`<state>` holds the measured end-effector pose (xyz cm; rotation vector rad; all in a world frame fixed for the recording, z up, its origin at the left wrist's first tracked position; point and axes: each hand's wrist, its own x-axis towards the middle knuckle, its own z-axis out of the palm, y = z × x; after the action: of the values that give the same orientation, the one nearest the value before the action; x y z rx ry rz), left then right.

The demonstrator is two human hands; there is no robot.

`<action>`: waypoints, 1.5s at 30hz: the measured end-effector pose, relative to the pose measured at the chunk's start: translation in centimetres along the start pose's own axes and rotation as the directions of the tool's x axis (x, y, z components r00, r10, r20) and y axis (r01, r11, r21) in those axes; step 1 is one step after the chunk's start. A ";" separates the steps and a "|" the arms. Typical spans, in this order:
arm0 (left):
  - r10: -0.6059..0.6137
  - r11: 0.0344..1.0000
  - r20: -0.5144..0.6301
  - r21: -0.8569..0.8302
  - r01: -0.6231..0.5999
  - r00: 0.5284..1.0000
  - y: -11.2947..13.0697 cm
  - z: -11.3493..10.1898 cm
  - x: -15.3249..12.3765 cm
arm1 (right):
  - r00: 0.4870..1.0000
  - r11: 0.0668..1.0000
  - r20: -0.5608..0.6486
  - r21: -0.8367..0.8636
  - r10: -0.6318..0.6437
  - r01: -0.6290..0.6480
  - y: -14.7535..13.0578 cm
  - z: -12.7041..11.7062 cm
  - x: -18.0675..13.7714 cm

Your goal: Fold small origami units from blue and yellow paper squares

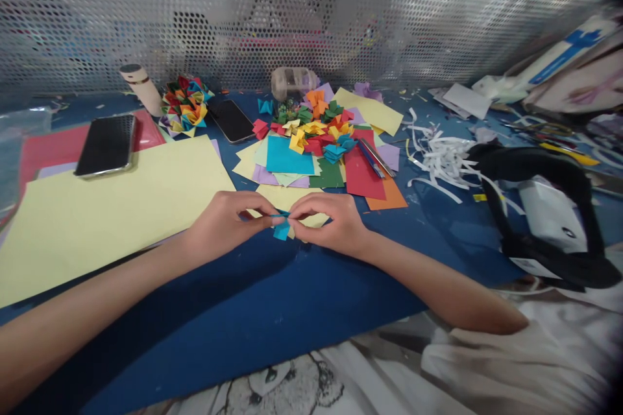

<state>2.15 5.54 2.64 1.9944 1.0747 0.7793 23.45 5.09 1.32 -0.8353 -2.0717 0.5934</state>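
Between my two hands, a small folded piece of blue paper [281, 229] is held just above the blue table [272, 311]. My left hand [226, 220] pinches its left side between thumb and index finger. On its right side, the fingertips of my right hand [333, 219] are closed in a pinch. Part of the paper is hidden behind the fingertips. Beyond the hands lies a blue paper square [291, 155] on a stack of coloured sheets. Several folded paper pieces [315, 131] in red, yellow, green, orange and blue are heaped behind it.
Large yellow sheets [146, 201] lie left, with a phone [107, 144] on top. A second phone [232, 120] rests beside a folded-paper ball [185, 106]. Pens [374, 159], white paper strips [442, 155] and a black headband-like object [503, 207] are on the right. Perforated metal [321, 26] stands behind.
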 end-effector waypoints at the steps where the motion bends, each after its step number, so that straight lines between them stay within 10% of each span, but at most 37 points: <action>1: -0.014 1.000 -0.007 -0.026 0.014 1.000 0.1 0.1 0.0 | 1.000 1.000 0.004 0.008 0.011 -0.011 -0.1 -0.1 0.0; 19: -0.126 0.980 -0.063 -0.160 0.114 0.990 -0.7 0.4 0.1 | 0.958 0.918 -0.075 0.315 0.276 -0.240 -0.4 0.5 -0.6; 30: -0.057 0.995 -0.059 -0.083 0.052 0.997 -0.8 0.4 -0.2 | 0.902 0.830 0.143 0.354 0.407 -0.431 0.1 0.4 0.1; 45: -0.305 0.770 0.171 -0.534 0.349 0.937 -0.3 0.8 0.2 | 0.933 0.892 -0.075 0.331 0.351 -0.309 -0.6 1.5 -0.6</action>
<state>2.76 5.57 2.01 1.2823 0.9728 0.7176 22.32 4.05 0.58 -1.0144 -1.6633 0.9972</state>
